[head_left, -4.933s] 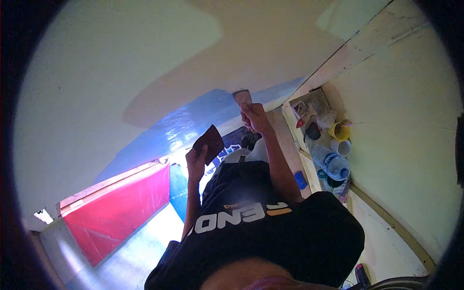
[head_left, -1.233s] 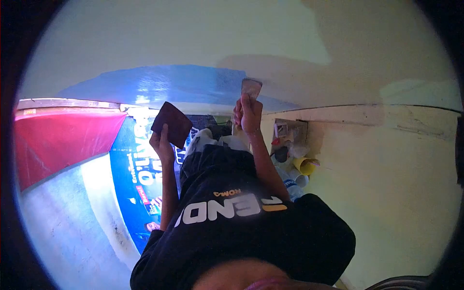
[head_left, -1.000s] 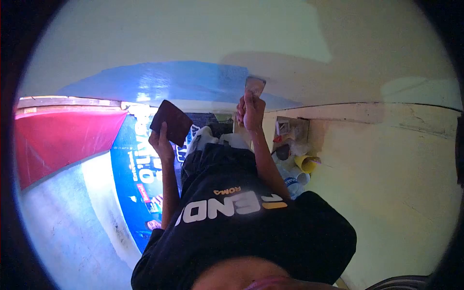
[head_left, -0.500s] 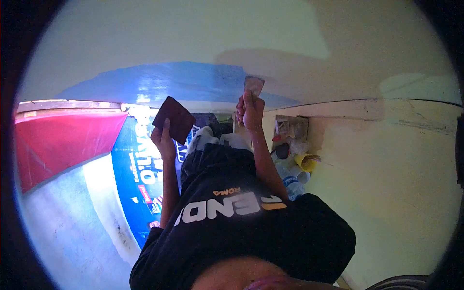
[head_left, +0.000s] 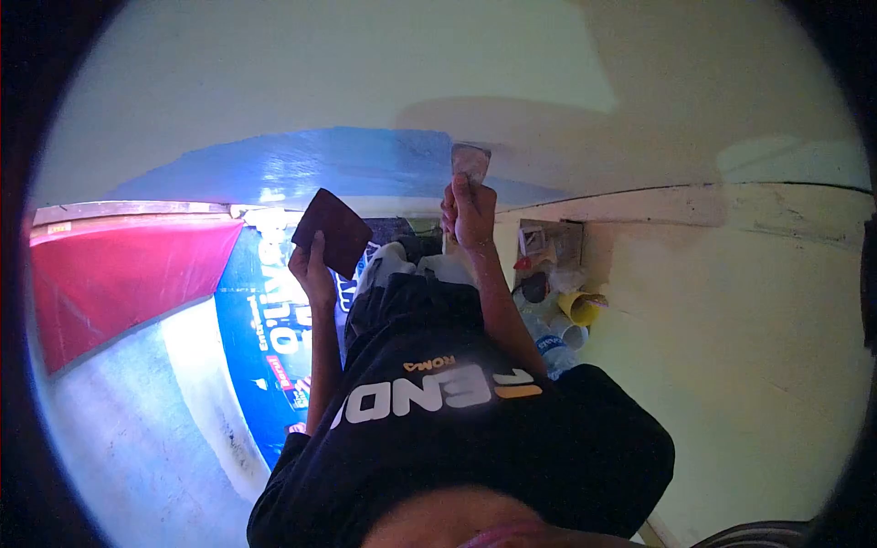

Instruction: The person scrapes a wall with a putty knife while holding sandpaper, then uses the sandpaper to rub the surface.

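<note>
My left hand [head_left: 311, 272] grips a flat dark brown square sheet [head_left: 334, 233] by its lower edge, thumb laid across its face. It is held out in front of me, short of the wall. In my right hand [head_left: 472, 216] is a putty knife [head_left: 471, 161], fingers wrapped round the handle and thumb up along it. The broad blade lies right at the wall [head_left: 365, 73], by the edge of a bluish, shiny patch [head_left: 338, 160]. My right hand's shadow falls on the wall around the blade.
Red cloth [head_left: 128, 274] hangs at the left beside a blue printed banner [head_left: 251, 338]. A yellow container [head_left: 577, 307], a plastic bottle [head_left: 551, 347] and other clutter stand at the right, by a pale side wall [head_left: 731, 347].
The putty knife and my right hand have shifted slightly left along the wall. My left hand with the brown sheet has dropped a little in view.
</note>
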Tool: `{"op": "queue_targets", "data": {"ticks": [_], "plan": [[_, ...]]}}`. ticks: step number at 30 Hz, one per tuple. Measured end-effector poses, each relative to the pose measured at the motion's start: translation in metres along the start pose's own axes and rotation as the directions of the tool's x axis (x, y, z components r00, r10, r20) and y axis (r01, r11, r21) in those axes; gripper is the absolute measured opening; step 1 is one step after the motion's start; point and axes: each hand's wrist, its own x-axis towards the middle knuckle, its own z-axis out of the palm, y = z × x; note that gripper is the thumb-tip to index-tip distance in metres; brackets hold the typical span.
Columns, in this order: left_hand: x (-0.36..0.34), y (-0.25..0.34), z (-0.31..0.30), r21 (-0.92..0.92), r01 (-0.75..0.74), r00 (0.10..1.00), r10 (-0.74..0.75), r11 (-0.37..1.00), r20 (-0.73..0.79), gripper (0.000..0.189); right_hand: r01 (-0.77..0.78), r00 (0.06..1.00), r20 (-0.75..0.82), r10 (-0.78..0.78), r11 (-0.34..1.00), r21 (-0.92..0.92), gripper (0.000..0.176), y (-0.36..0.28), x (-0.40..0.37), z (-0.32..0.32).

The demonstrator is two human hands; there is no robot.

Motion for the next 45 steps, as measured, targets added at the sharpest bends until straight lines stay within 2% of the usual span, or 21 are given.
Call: {"op": "queue_targets", "data": {"ticks": [4,8,11,12,15,16,20,23,25,28,31,35,37,39,40,43,45], "plan": [[0.006,-0.011,-0.009,0.043,0.041,0.998,-0.042,0.998,0.038,0.031,0.018,1.000,-0.020,-0.019,1.000,-0.013,0.049,0.003,-0.002,0.000],[0.005,-0.002,0.003,0.017,-0.043,0.999,0.043,0.999,0.006,0.022,0.044,0.999,0.018,-0.045,0.999,0.026,0.049,-0.006,0.008,0.008],[0.005,-0.003,0.000,0.092,0.027,0.999,-0.029,0.995,0.025,0.023,-0.020,1.000,-0.006,0.020,0.998,0.055,0.050,0.005,-0.005,0.006],[0.003,0.006,0.004,0.133,0.019,0.999,-0.023,0.991,0.028,0.024,-0.019,1.000,-0.005,0.020,0.998,0.067,0.050,0.002,0.002,0.009],[0.006,0.004,0.007,0.072,-0.012,1.000,0.013,0.997,-0.005,0.025,0.001,1.000,0.019,-0.002,0.999,0.049,0.050,-0.010,-0.003,0.010],[0.007,0.003,0.003,0.117,-0.061,0.998,0.058,0.991,0.031,0.026,0.066,0.998,0.014,-0.068,0.994,0.083,0.052,-0.017,-0.001,0.016],[0.010,0.003,-0.006,0.171,0.024,0.998,-0.035,0.985,0.060,0.026,0.063,0.998,-0.008,-0.063,0.998,0.015,0.051,-0.012,0.003,0.008],[0.010,0.006,0.002,0.027,-0.012,1.000,0.012,1.000,0.015,0.024,0.006,1.000,0.001,-0.006,1.000,0.029,0.050,-0.004,-0.003,0.004],[0.010,0.007,0.000,0.073,-0.019,0.999,0.015,0.997,0.050,0.023,-0.019,1.000,-0.016,0.019,1.000,0.025,0.050,0.001,-0.003,-0.001],[0.010,0.008,0.001,0.078,0.022,0.998,-0.027,0.997,0.065,0.022,0.039,0.997,-0.058,-0.041,0.998,-0.044,0.049,0.020,0.006,-0.012],[0.009,0.011,0.009,0.074,-0.071,0.996,0.067,0.995,0.066,0.031,0.154,0.986,-0.042,-0.164,0.972,-0.179,0.049,0.013,0.008,-0.011],[0.007,0.007,0.003,0.131,0.030,0.995,-0.042,0.991,0.092,0.031,0.040,0.998,-0.048,-0.041,0.999,-0.028,0.048,-0.002,-0.006,-0.003],[0.007,0.018,0.014,0.094,-0.034,0.995,0.025,0.995,0.091,0.028,-0.042,0.997,-0.065,0.044,0.999,0.022,0.048,-0.003,-0.008,0.000],[0.002,0.014,0.009,0.084,-0.048,0.995,0.041,0.995,0.087,0.027,-0.043,0.997,-0.067,0.046,0.998,0.042,0.048,0.001,-0.007,0.003],[0.004,0.008,0.005,0.043,-0.008,0.994,0.003,0.999,0.105,0.026,-0.047,0.996,-0.074,0.050,0.998,0.047,0.048,0.003,-0.007,0.001],[0.000,0.013,0.003,0.143,0.048,0.993,-0.062,0.989,0.097,0.025,0.084,0.995,-0.046,-0.087,0.995,-0.055,0.048,0.017,0.001,-0.006],[-0.003,0.018,0.010,0.095,-0.002,0.995,-0.007,0.996,0.096,0.024,0.037,0.998,-0.048,-0.039,0.998,-0.044,0.048,0.018,0.001,-0.006]]}}
